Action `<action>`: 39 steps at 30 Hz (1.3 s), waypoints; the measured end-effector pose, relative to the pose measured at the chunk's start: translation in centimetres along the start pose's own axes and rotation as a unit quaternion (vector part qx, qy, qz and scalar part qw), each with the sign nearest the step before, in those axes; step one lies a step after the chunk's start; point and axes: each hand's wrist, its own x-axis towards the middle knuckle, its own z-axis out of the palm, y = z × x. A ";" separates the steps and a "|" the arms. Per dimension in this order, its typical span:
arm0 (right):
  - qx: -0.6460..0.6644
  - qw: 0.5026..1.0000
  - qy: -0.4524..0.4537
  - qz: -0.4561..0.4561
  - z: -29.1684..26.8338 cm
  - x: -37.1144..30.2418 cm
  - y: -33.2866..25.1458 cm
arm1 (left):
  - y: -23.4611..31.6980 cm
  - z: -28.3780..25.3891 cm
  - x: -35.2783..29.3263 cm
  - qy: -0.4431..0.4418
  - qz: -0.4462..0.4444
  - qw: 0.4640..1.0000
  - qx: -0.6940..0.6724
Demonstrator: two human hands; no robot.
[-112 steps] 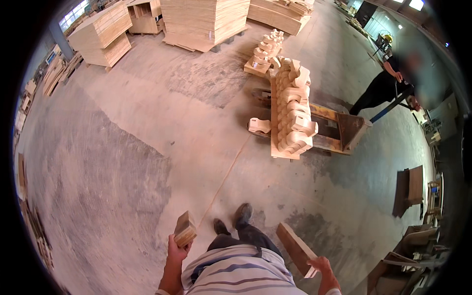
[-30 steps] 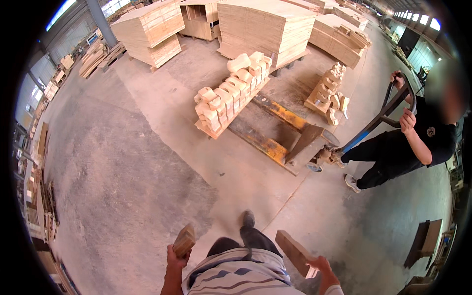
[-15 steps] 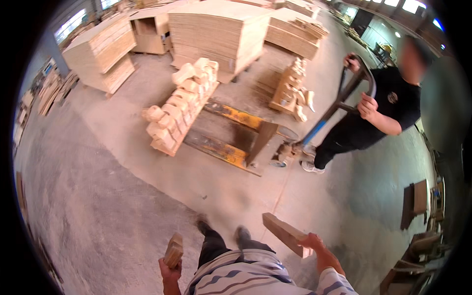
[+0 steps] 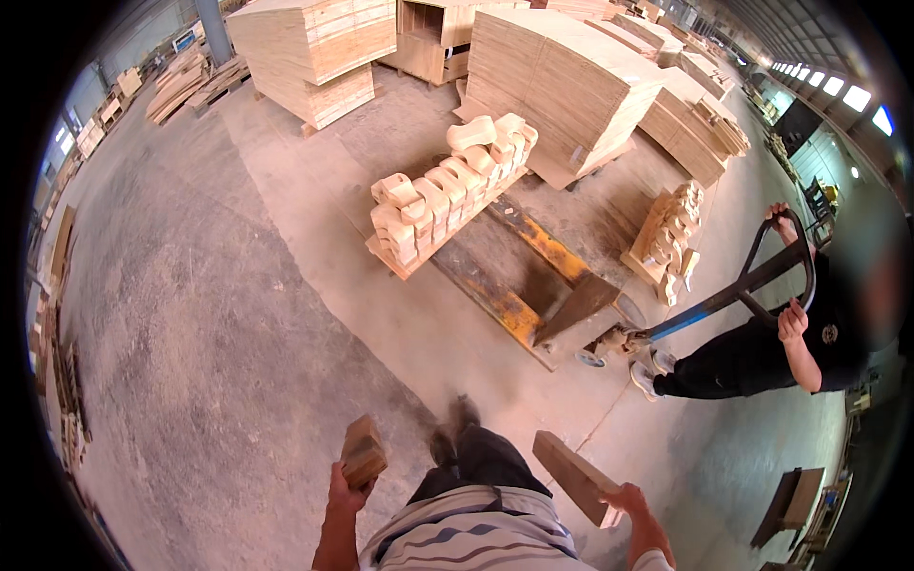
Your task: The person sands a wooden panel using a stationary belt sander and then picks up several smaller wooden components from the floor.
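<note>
My left hand [image 4: 348,489] grips a short wooden block [image 4: 364,451], held out to the left of my legs. On the other side, my right hand [image 4: 626,501] is closed on the near end of a longer wooden block [image 4: 575,476], which points forward and to the left. Both blocks are off the floor. Ahead, a pallet jack [image 4: 538,276] with worn yellow forks reaches toward a board stacked with rounded, curved wooden pieces [image 4: 447,195]. A co-worker in dark clothes [image 4: 733,366] holds the jack's looped handle [image 4: 804,257] with both hands.
Large stacks of wooden panels [image 4: 562,90] stand at the back, with another stack [image 4: 314,57] to their left. A smaller pile of shaped wooden pieces [image 4: 668,233] lies beyond the jack. Loose boards [image 4: 181,81] lie far left. A wooden panel piece [image 4: 792,504] is at the right.
My view has swung left, so the pallet jack, stacks and co-worker appear farther right. My left hand has raised its block a little. Both hands keep their blocks.
</note>
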 end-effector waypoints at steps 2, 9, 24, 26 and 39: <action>-0.008 1.000 -0.010 -0.006 0.1 1.4 -0.7 | 0.7 0.5 -0.4 0.007 0.001 1.000 0.008; -0.053 0.997 -0.049 -0.022 -1.7 5.2 -8.4 | 3.9 1.9 0.2 0.106 0.019 0.993 -0.043; -0.043 0.995 -0.046 -0.076 -6.4 4.2 -27.2 | 20.4 5.2 5.7 0.117 0.035 0.991 -0.051; -0.043 0.997 -0.002 -0.060 -8.1 1.7 -30.9 | 22.4 5.9 7.4 0.097 0.033 0.994 -0.025; -0.115 0.986 0.036 -0.115 -12.1 2.7 -48.6 | 34.1 9.5 18.8 0.062 0.009 0.992 0.105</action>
